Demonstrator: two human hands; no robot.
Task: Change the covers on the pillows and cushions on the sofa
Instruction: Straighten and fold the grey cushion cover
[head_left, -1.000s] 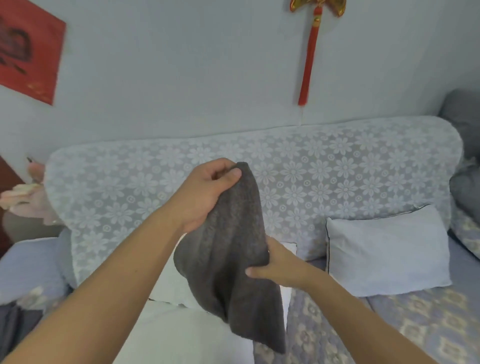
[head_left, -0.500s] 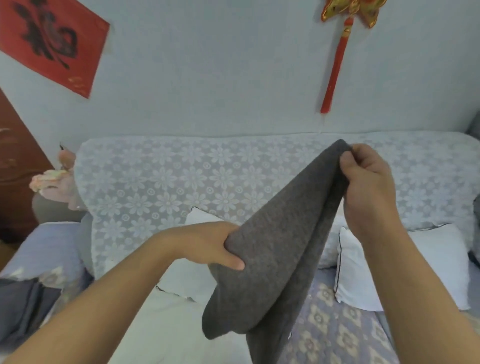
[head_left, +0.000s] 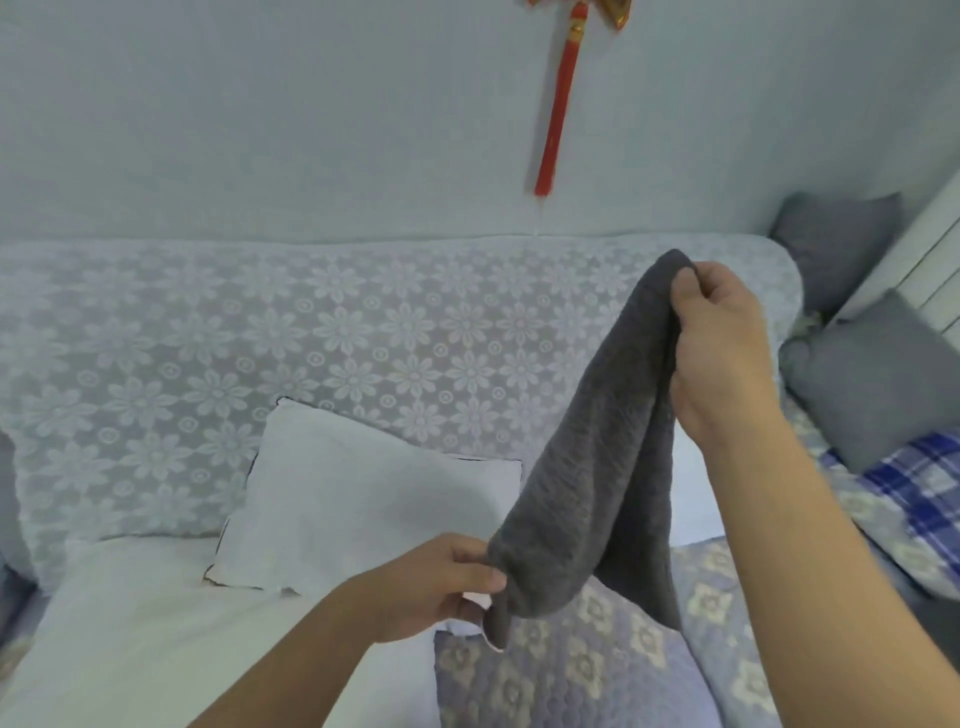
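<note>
Far left: sofa (head_left: 156, 332) backrest is draped with a lace throw in a daisy pattern. A large white pillow (head_left: 130, 623) is laid flat on the seat; a smaller white cushion (head_left: 363, 499) with dark piping is propped behind it against the backrest. Centre: the left hand (head_left: 441, 587) is held low, its thumb and fingers pinched on the lower corner of a grey cover (head_left: 592, 467). The cover is held in the air above the seat, slack and folded. Its top corner is gripped by the raised right hand (head_left: 717, 343), fingers curled round the cloth. A red tassel (head_left: 558, 104) is hung on the wall above. Right: grey cushions (head_left: 878, 374) are stacked at the sofa's end, beside a blue checked cloth (head_left: 930, 478)
</note>
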